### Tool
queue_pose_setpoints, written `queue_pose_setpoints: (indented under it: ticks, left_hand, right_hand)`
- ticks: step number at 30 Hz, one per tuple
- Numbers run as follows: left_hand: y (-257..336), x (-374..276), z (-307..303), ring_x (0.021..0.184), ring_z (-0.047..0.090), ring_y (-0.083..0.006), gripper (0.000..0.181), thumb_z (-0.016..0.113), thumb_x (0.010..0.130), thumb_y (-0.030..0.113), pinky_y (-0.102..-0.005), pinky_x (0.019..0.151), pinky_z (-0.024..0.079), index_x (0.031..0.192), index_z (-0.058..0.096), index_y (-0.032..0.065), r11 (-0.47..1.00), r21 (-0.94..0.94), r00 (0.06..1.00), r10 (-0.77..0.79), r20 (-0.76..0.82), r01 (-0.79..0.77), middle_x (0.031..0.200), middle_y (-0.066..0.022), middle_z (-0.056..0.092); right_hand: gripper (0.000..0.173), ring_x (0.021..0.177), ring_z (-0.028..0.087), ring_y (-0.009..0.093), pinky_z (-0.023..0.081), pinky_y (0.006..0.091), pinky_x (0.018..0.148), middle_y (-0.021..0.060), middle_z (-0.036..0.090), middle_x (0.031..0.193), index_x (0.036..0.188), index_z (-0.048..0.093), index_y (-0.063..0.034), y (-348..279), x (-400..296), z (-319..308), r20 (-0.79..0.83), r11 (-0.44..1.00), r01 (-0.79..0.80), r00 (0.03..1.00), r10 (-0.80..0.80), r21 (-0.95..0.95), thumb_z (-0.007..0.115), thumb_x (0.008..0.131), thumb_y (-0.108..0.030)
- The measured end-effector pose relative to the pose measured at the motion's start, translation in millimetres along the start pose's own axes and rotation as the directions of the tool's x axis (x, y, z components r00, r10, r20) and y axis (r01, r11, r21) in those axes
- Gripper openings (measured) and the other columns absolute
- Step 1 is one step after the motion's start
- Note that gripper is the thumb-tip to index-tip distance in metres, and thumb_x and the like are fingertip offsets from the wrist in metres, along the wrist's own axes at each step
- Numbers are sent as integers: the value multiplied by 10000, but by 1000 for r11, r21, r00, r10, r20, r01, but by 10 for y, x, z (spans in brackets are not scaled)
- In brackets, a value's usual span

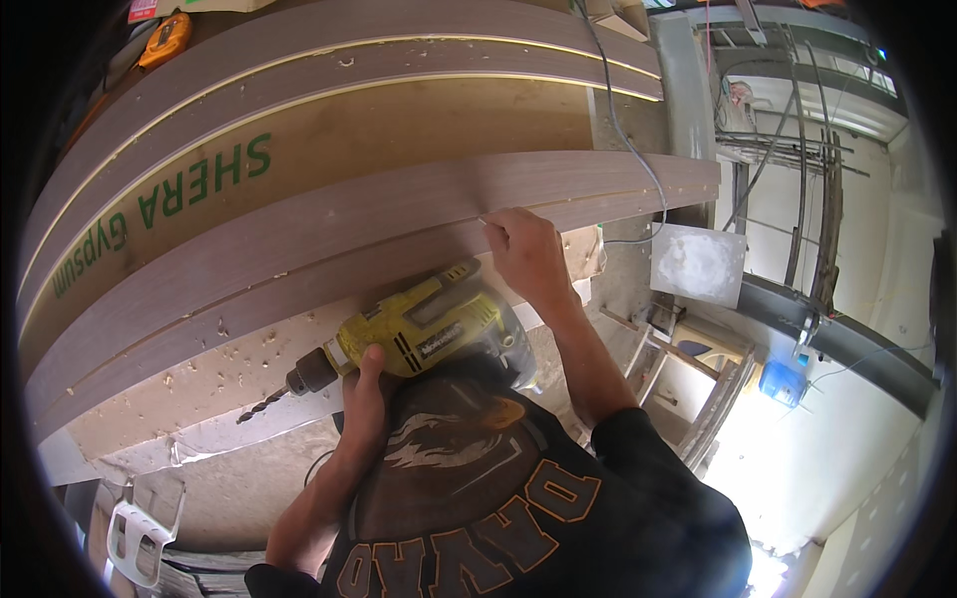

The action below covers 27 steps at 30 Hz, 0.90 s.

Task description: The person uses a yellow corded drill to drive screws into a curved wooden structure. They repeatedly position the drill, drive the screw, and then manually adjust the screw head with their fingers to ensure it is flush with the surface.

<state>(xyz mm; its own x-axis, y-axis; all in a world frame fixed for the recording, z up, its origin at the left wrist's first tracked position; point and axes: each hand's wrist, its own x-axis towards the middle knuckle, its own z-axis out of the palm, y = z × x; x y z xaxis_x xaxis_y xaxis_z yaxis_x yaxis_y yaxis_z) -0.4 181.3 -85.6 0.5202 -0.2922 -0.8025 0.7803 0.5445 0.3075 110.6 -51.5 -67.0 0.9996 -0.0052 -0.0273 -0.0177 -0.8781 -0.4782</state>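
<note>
A yellow corded-style power drill (pixel 419 329) lies tilted against my torso, its black chuck (pixel 312 371) and dark twist bit (pixel 262 406) pointing to the lower left. My left hand (pixel 366 396) grips it just behind the chuck, thumb on the yellow housing. Farther right, my right hand (pixel 523 243) has its fingers curled over a brown board (pixel 359 228). A small pale tip shows at those fingers, too small to identify. Two long brown boards lie side by side here, the nearer one (pixel 299 299) strewn with wood shavings.
More brown boards (pixel 448 60) with pale edges lie beyond a panel (pixel 374 127) bearing green writing. A grey cable (pixel 620 134) crosses the boards. An orange tape measure (pixel 166 41) sits at upper left. A wooden ladder (pixel 710 396) and a white plastic chair (pixel 138 542) stand below.
</note>
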Motion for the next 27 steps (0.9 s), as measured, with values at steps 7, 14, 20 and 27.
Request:
queue_pose_setpoints:
  ticks: [7, 14, 20, 27]
  left_hand:
    - [16, -18, -3, 1173, 473, -242, 582, 514, 927, 329, -361, 996, 392, 1306, 339, -75, 1000, -19, 1000, -23, -4, 23, 1269, -167, 458]
    - [-7, 4, -104, 1167, 469, -233, 618, 511, 922, 386, -352, 1005, 370, 1298, 356, -79, 996, 73, 998, -61, -3, 61, 1264, -169, 460]
    - [28, 4, -5, 1167, 463, -232, 641, 524, 915, 400, -347, 1003, 366, 1308, 346, -75, 999, 32, 999, -33, 16, 33, 1283, -171, 444]
    - [50, -10, 8, 1173, 455, -230, 629, 521, 917, 398, -353, 1003, 367, 1303, 358, -71, 999, 43, 1000, -9, 6, 9, 1285, -165, 443]
  right_hand:
    - [76, 657, 604, 348, 479, 356, 588, 181, 618, 741, 829, 634, -9, -180, -22, -52, 156, 993, -117, 981, 116, 1, 588, 815, -68]
    - [143, 618, 638, 180, 492, 289, 573, 141, 660, 788, 948, 651, 11, 26, -98, -204, -35, 985, -136, 990, 140, 105, 614, 833, -64]
    - [98, 628, 644, 226, 487, 301, 576, 138, 642, 747, 899, 641, 7, 55, -111, -89, -45, 990, -124, 991, 127, 68, 608, 822, -45]
    - [56, 623, 609, 320, 469, 354, 548, 157, 623, 727, 835, 634, -18, -6, -60, -29, -93, 999, -45, 995, 43, -25, 622, 788, -47]
